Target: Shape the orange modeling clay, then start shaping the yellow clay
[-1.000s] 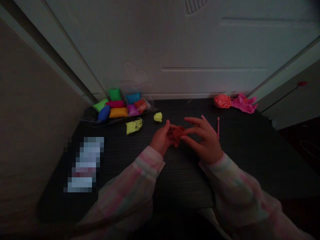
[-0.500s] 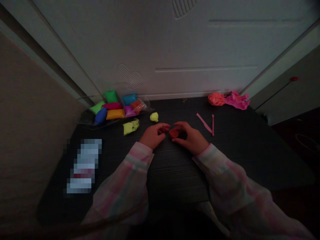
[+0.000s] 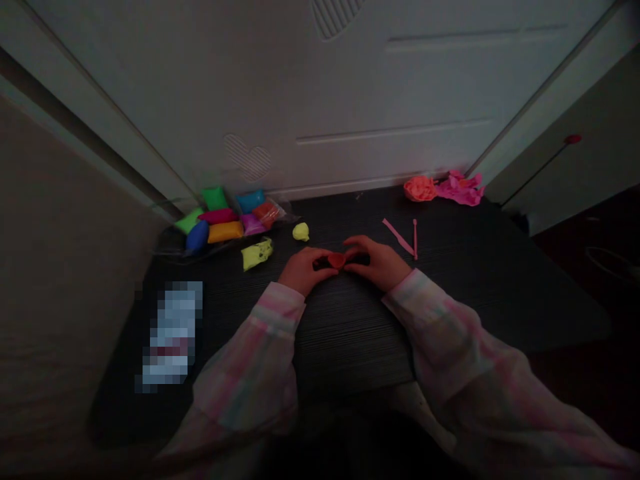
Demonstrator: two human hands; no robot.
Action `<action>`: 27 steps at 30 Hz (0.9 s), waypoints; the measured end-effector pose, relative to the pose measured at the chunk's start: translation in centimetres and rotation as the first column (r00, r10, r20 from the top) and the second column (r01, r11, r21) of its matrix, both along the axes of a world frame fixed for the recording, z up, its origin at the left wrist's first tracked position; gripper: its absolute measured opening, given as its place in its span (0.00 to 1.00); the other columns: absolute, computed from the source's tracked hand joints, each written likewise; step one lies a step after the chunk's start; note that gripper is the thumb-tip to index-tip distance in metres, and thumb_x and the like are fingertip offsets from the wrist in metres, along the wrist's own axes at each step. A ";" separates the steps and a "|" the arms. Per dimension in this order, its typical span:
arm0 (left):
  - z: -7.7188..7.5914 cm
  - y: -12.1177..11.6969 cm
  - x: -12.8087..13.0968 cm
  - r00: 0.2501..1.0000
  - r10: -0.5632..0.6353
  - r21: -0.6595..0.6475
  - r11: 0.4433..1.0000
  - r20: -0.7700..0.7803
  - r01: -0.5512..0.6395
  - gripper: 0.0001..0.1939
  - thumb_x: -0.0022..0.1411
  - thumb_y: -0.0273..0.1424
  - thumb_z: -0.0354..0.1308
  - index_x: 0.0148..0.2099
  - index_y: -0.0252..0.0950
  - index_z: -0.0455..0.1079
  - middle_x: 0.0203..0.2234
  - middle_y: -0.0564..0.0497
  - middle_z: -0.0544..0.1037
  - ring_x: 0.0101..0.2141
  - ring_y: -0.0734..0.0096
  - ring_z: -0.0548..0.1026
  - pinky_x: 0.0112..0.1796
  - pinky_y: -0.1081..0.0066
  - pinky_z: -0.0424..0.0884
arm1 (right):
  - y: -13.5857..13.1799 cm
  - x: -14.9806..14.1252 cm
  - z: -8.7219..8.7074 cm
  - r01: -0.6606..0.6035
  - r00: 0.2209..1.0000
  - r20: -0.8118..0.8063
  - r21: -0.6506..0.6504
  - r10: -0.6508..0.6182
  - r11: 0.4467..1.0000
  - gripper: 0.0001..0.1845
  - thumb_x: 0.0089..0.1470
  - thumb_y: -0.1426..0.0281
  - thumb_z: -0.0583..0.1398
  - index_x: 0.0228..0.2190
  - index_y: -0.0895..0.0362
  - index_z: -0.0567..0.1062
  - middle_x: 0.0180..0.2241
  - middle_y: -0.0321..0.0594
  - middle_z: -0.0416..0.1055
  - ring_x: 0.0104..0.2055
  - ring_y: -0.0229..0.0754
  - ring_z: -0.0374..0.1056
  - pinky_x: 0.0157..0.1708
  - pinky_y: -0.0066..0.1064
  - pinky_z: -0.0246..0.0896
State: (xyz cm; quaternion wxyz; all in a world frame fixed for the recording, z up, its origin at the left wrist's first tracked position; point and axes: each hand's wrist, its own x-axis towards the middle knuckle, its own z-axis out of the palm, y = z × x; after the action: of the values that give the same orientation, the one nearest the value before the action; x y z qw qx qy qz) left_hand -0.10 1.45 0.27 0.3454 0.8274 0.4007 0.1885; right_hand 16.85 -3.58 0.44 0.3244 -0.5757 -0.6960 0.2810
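Observation:
A small red clay cup (image 3: 337,261) sits between my two hands over the dark table (image 3: 350,333). My left hand (image 3: 305,270) has its thumb and fingers curled against the cup's left side. From the right, my right hand (image 3: 379,263) pinches the cup's other side with thumb and fingertips. Beyond my left hand lie a yellow clay lump (image 3: 301,232) and an opened yellow clay packet (image 3: 257,254). Two pink modelling tools, a flat one (image 3: 399,238) and a thin one (image 3: 415,239), rest past my right hand.
A clear bag of colourful clay packets (image 3: 225,232) lies at the back left. In front of it is a phone-like object with a blurred screen (image 3: 173,333). Crumpled orange (image 3: 420,189) and pink (image 3: 460,188) pieces lie at the back right, by the white door (image 3: 300,87).
The red cup has gone from my left palm to the right hand, then between both hands, lower near the table. The view has shifted rightward.

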 end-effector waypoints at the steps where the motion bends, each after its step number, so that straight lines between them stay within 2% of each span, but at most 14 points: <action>1: 0.0 0.0 0.0 1.000 0.002 0.011 1.000 0.000 -0.002 0.17 0.45 0.34 0.58 0.40 0.36 0.69 0.34 0.49 0.73 0.33 0.70 0.68 0.36 0.69 0.64 | 0.0 0.1 0.0 0.005 1.000 0.006 0.006 -0.005 1.000 0.19 0.40 0.76 0.60 0.37 0.57 0.64 0.31 0.37 0.73 0.36 0.37 0.70 0.41 0.36 0.63; 16: -0.2 -0.1 0.0 1.000 -0.005 0.057 0.998 -0.017 0.006 0.15 0.45 0.34 0.59 0.38 0.38 0.70 0.32 0.50 0.73 0.33 0.69 0.67 0.35 0.69 0.64 | 0.3 -0.3 -0.3 -0.012 0.998 0.057 0.041 0.010 0.999 0.14 0.40 0.75 0.61 0.33 0.58 0.67 0.32 0.38 0.73 0.36 0.38 0.69 0.39 0.33 0.63; 27: -0.4 0.1 0.0 0.997 -0.063 0.152 0.986 -0.049 0.070 0.15 0.46 0.36 0.58 0.38 0.36 0.69 0.32 0.49 0.73 0.36 0.67 0.67 0.36 0.68 0.64 | 0.4 -0.3 -0.5 -0.038 0.989 0.143 0.108 0.023 0.993 0.13 0.40 0.75 0.60 0.33 0.57 0.69 0.32 0.37 0.73 0.35 0.38 0.69 0.37 0.34 0.63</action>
State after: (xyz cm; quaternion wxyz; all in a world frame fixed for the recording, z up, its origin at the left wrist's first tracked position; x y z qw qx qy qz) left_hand -0.13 1.53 -0.13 0.2778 0.8685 0.3645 0.1890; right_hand 16.54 -3.22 -0.01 0.3011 -0.5647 -0.7404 0.2056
